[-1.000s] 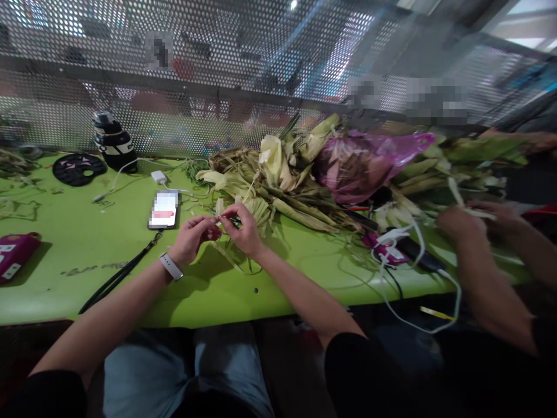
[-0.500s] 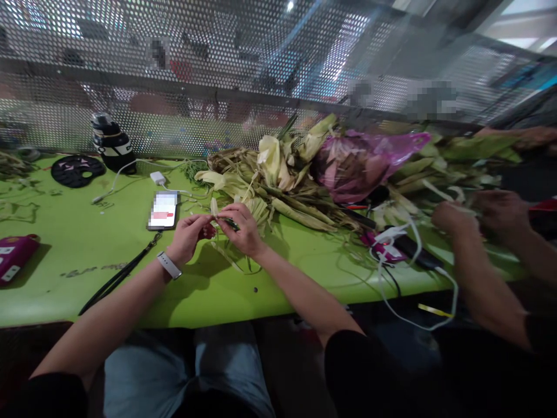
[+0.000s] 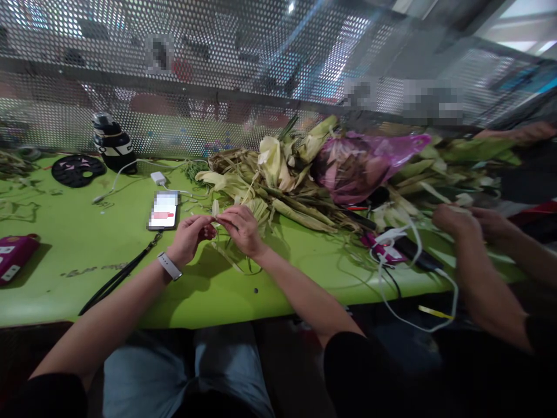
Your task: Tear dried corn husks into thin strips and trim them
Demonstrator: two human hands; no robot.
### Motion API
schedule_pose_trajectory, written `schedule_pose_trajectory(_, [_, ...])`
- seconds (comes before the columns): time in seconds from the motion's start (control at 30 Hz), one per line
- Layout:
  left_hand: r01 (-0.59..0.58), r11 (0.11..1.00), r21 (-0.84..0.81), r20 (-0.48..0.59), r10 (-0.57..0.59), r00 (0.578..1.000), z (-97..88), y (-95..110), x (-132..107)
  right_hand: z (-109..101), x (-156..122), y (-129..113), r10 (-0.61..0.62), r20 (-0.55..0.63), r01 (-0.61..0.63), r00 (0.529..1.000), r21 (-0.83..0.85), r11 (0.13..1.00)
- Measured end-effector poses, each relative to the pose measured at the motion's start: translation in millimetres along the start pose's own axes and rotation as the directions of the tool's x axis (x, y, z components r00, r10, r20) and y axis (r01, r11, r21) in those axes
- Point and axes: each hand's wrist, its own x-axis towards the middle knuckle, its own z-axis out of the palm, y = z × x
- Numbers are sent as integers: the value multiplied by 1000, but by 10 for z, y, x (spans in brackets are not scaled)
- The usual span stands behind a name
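Observation:
My left hand (image 3: 191, 235), with a grey watch band on the wrist, is closed in a pinch over the green table. Its fingertips meet those of my right hand (image 3: 244, 231), which is pinched too. Between them is a small pale corn husk strip (image 3: 215, 207), its tip standing up above the fingers. Long thin husk strands (image 3: 227, 257) hang down below the hands onto the table. Behind my right hand lies a large heap of corn husks (image 3: 300, 213), pale green and brown. A phone (image 3: 163, 210) with a lit screen lies just left of my left hand.
At the back left are a black bottle (image 3: 115, 145) and a black palette-shaped item (image 3: 78, 171). A pink plastic bag (image 3: 352, 168) sits in the heap. Right of me, cables tangle around a black power bank (image 3: 418, 251). A co-worker's hands (image 3: 456, 223) handle pale husk there.
My right fingers have closed further over the strip, and the dark green piece seen in them earlier is hidden. The co-worker's hands have come closer together.

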Motion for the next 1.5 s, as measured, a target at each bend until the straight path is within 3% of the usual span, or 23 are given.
schedule_pose_trajectory(0.37, [87,992,-90,29,-85,996,11,8,-4,-34,-10,32,-6,68,14,998,-108,994])
schedule_pose_trajectory(0.77, [97,990,-101,24,-95,995,24,-9,-3,-63,35,-19,-93,3,92,996,-116,989])
schedule_pose_trajectory(1.0, [-15,1000,5,40,15,999,71,12,-53,-40,31,-82,44,-8,-45,999,-54,998])
schedule_pose_trajectory(1.17, [-93,995,32,33,92,995,68,-23,-56,-40,38,-139,79,-40,-79,996,-7,997])
schedule_pose_trajectory(1.5, [-98,995,26,19,97,995,56,-34,-44,-25,41,-147,142,-34,-142,989,7,990])
